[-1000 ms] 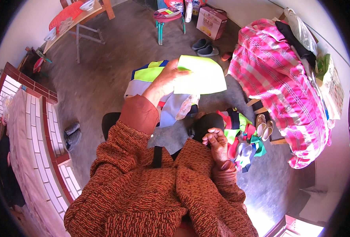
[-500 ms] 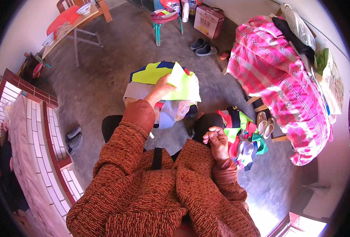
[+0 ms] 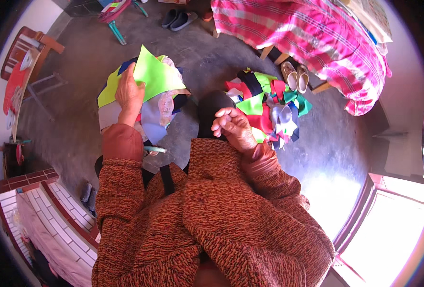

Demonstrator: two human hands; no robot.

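Note:
My left hand (image 3: 129,93) pinches a bright yellow-green fabric piece (image 3: 155,75) between thumb and fingers, its pointed corner sticking up. Beneath it, a heap of cloth pieces in grey, navy, yellow-green and pale blue (image 3: 153,119) covers a low stool, whose green leg (image 3: 154,149) shows below. A clear plastic bag (image 3: 166,109) lies at the heap's right side. My right hand (image 3: 234,130) hovers by my dark-clad knee (image 3: 213,107), fingers loosely curled and apart, with nothing visible in them. Right of it, mixed fabric scraps (image 3: 269,112) in red, green, black and white lie piled up.
Beige slippers (image 3: 295,78) sit beside the scrap pile, near a bed or table draped in pink plaid cloth (image 3: 307,36). Farther off are dark slippers (image 3: 178,20) and a green-legged stool (image 3: 117,32). A wooden table (image 3: 24,91) stands at far left; sunlight enters a doorway (image 3: 389,225) at lower right.
The view has swung right, so the stool heap now appears farther left and the doorway shows more. My left hand keeps hold of the yellow-green fabric. My right hand remains near the knee.

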